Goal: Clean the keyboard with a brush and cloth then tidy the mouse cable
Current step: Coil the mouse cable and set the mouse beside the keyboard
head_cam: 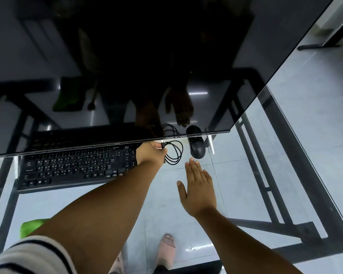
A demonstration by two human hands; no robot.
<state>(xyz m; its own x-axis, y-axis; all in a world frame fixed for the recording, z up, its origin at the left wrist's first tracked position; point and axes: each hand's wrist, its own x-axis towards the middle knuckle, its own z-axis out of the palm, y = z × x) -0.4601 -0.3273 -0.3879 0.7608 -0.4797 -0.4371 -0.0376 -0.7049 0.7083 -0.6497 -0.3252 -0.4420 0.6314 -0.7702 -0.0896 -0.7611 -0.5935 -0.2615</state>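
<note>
A black keyboard [75, 167] lies on a glass desk under the lower edge of a large dark monitor. Right of it, my left hand [150, 153] grips the coiled black mouse cable [174, 153], with the plug end pinched between its fingers. The black mouse [197, 149] sits just right of the coil, partly under the monitor edge. My right hand [198, 186] hovers flat and open over the glass, below the mouse and touching nothing. A green cloth [31, 227] shows at the lower left, partly hidden by my left arm.
The monitor [127, 66] fills the upper half and overhangs the keyboard's back row. The glass desktop [265, 175] shows its black metal frame, the tiled floor and my feet below. The desk's right edge runs diagonally at the right.
</note>
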